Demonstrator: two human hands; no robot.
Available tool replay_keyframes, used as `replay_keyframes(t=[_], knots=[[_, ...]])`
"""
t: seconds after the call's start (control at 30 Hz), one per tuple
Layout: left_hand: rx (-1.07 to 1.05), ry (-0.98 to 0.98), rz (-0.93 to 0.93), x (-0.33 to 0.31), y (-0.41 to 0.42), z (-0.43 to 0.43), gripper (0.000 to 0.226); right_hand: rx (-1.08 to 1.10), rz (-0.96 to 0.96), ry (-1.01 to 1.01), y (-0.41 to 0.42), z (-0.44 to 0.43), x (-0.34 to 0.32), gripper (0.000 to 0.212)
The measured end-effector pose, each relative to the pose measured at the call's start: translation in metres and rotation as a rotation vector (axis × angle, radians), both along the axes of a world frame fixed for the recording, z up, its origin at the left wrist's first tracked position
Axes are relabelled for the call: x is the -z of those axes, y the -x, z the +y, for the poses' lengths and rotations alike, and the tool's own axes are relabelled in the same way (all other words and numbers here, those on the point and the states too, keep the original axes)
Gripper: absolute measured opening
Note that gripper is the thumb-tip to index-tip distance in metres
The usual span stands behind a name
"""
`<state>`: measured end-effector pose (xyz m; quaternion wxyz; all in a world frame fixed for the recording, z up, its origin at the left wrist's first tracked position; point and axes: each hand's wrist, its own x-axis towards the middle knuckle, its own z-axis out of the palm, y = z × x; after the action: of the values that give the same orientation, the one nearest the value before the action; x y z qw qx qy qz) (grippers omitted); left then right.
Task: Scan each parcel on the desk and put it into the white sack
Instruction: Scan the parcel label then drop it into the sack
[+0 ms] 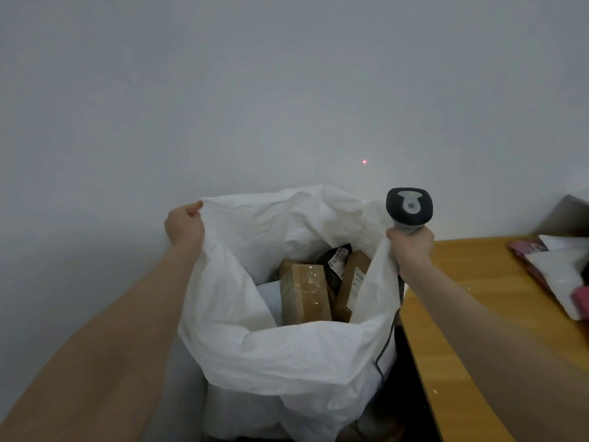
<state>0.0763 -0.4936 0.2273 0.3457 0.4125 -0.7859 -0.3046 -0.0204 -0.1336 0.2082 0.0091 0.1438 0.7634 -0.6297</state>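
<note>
your left hand (184, 225) is closed on the far-left rim of the white sack (287, 355), and your right hand (411, 247) is clamped on the scanner (409, 208) handle with the sack's right rim pinched in the same fist, so the mouth hangs open between your two grips. below and between them sit a taped brown box (304, 293), a second brown box (352, 282) with a label, and a dark bag (334, 260) behind both. the likeliest slip is on the right: one fist holds both handle and fabric, so if you shift to aim the scanner the rim may drop and the mouth fold shut over the parcels. the scanner's cable (387, 339) runs down just under that grip along the sack's outer wall and could snag or drag the fabric. the red dot (364, 161) sits on the wall above your right hand, so the beam is live and aimed at nothing. right of your right grip, on the desk (471, 282), lie a pink mailer (529, 248) and a white mailer (561, 272), apparently not yet scanned; the desk edge stands close beside the sack, between it and them.
</note>
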Motion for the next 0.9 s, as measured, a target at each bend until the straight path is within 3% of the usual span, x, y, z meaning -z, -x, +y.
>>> replay_keyframes(t=[0.23,0.33,0.43,0.67,0.9], knots=[[0.010,0.016,-0.014,0.003,-0.012,-0.008,0.036,0.002,0.089,-0.062,0.006,-0.005,0.003,0.017],[0.099,-0.144,-0.281,0.041,-0.030,-0.003,0.074,-0.077,-0.046,-0.279,-0.002,0.000,0.030,0.028],[0.112,-0.186,-0.429,0.069,-0.048,-0.005,0.072,-0.079,-0.170,-0.328,-0.013,0.009,0.057,0.032],[0.106,-0.231,-0.306,0.062,-0.038,-0.002,0.039,-0.062,-0.108,-0.251,-0.019,0.003,0.050,0.032],[0.111,-0.155,-0.002,0.005,0.037,0.008,0.037,0.117,0.045,-0.047,-0.001,0.020,-0.011,0.030]])
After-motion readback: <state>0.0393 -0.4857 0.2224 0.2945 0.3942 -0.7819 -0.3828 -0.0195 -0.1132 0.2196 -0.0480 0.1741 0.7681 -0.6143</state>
